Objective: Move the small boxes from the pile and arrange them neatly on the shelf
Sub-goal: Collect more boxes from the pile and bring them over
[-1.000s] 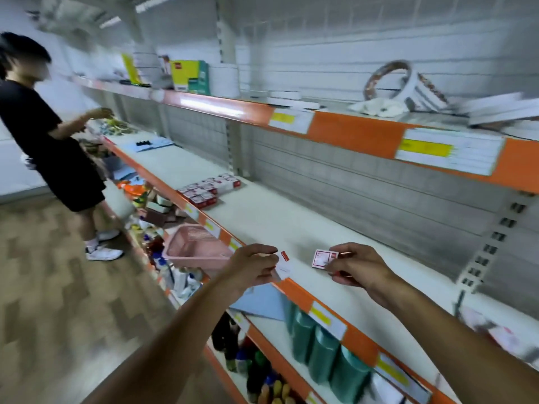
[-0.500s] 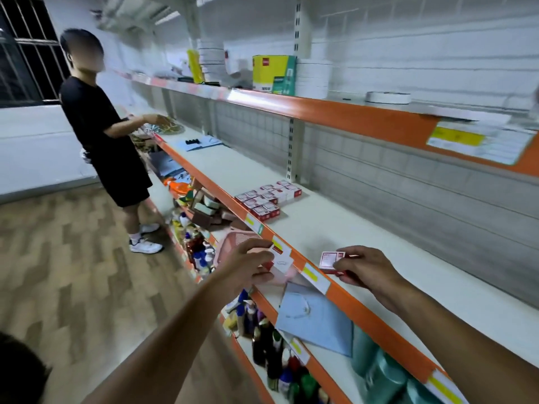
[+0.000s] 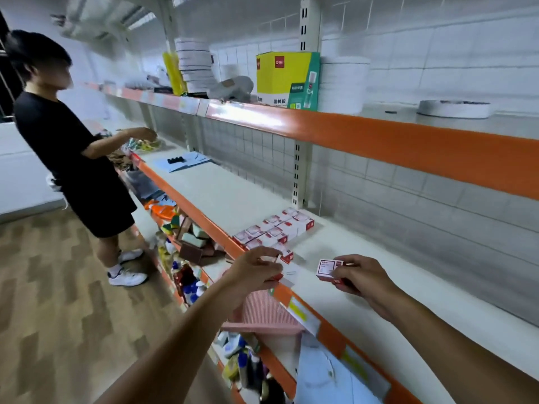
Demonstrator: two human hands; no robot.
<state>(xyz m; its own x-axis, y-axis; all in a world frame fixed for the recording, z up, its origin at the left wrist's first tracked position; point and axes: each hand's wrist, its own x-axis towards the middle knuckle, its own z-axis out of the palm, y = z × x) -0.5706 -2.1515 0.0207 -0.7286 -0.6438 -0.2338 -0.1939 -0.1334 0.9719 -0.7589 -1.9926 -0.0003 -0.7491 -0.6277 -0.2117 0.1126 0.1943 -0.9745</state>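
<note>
We stand before long store shelving [image 3: 423, 153] with orange front edges, backed by a white tiled wall [image 3: 437, 53]. Our floor [image 3: 43, 301] is brown wood-look in a zigzag pattern. A dark window [image 3: 4, 91] sits far left, and blurred ceiling lights [image 3: 140, 18] glow above.

Both forearms reach forward, bare. The left hand [image 3: 253, 271] has its fingers curled, thumb meeting fingertips in a pinch. The right hand [image 3: 363, 277] curls too, thumb and forefinger pinching at its fingertips.
</note>
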